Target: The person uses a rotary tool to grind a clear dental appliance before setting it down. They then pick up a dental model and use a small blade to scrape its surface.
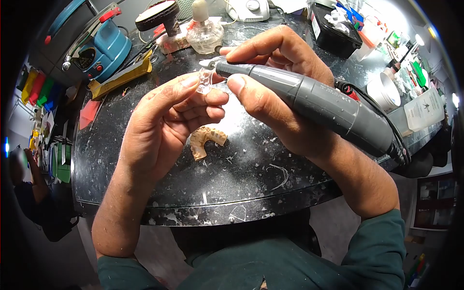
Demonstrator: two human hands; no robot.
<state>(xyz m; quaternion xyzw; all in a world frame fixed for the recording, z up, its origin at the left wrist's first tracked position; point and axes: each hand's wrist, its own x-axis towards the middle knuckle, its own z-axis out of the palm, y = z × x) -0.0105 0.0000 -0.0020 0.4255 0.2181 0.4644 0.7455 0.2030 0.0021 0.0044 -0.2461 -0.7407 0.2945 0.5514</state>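
Observation:
Between the thumb and fingers of my left hand (166, 104) is a clear plastic dental aligner (205, 81), held up over the bench. My right hand (285, 92) grips a dark grey rotary handpiece (319, 99) with a cable at its back end. The pale tip of the tool (208, 63) is right at the upper edge of the aligner. Below my left fingers, a tan dental arch model (207, 138) lies on the black worktop (232, 181).
White shavings dot the worktop. At the back stand a glass spirit lamp (205, 36), a round-topped stand (158, 17) and a black bin (333, 31). A blue machine (108, 48) and yellow tray (121, 75) are left; a bottle (424, 108) is right. Another person (36, 188) sits far left.

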